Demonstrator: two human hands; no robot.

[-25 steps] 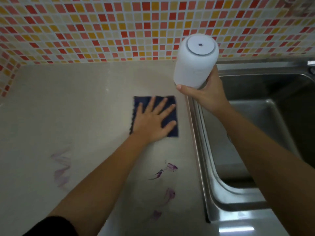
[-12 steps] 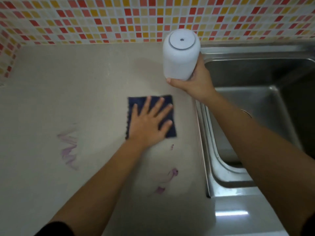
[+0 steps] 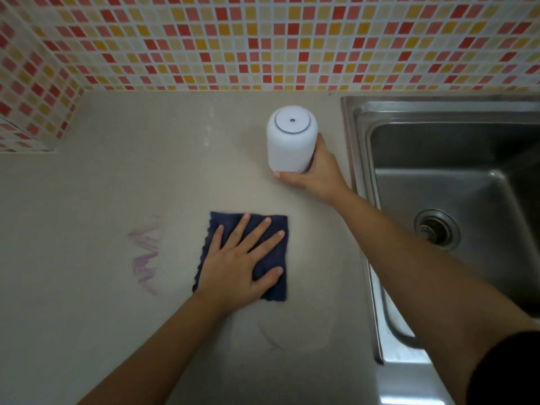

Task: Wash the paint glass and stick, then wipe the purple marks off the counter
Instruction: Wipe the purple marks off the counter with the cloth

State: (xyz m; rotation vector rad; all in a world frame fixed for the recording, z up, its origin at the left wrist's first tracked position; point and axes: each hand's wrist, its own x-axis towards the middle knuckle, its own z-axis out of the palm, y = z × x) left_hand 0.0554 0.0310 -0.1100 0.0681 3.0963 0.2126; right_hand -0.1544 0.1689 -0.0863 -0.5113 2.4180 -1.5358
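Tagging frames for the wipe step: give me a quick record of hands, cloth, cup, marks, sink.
left hand: flat, fingers spread, pressing on cloth
cloth: dark blue, lying on counter
right hand: grip round white cup
white cup: just left of sink
purple marks: left of cloth, not yet wiped
sink: steel, right side

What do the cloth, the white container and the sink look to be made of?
Cloth: dark blue fabric, perhaps microfibre; soft matte nap, wavy edge. White container: matte, frosted-looking plastic or glass; cannot tell which. Sink: brushed stainless steel; grey sheen, soft reflections.
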